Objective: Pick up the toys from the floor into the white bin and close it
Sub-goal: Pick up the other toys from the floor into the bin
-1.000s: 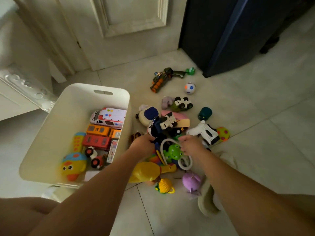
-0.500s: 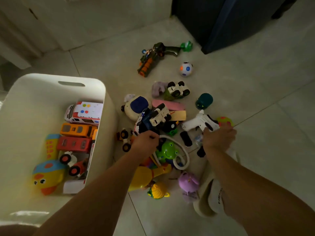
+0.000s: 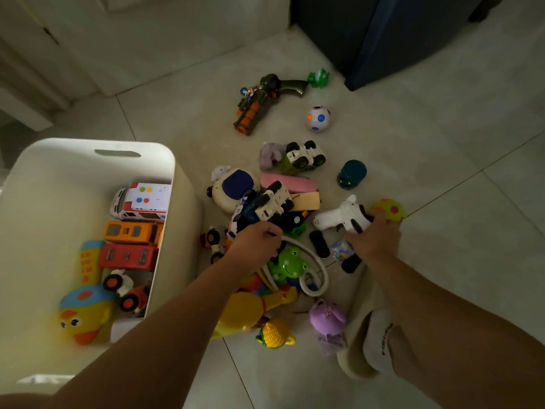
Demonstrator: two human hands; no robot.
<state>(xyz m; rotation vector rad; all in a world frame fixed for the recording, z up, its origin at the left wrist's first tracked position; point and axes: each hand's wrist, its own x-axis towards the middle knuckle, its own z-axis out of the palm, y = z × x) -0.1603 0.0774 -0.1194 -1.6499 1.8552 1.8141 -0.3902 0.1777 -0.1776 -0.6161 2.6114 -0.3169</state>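
The open white bin stands on the floor at the left and holds an ambulance, two buses and a duck toy. A heap of toys lies just right of it. My left hand is closed on the dark blue and white toy car in the heap's middle. My right hand wraps around the handle of the white toy drill, with a green spotted ball just beyond my fingers. A green frog with a white ring lies between my hands.
Farther off on the tiles lie a green toy gun, a white dotted ball, a white monster truck and a teal cup. A dark cabinet stands at the back right, a door at the back left. My slippered foot is lower right.
My right hand has moved from the frog's ring rightward to the white toy drill and closed on its handle. The left hand stays on the blue and white car. My head has tilted down.
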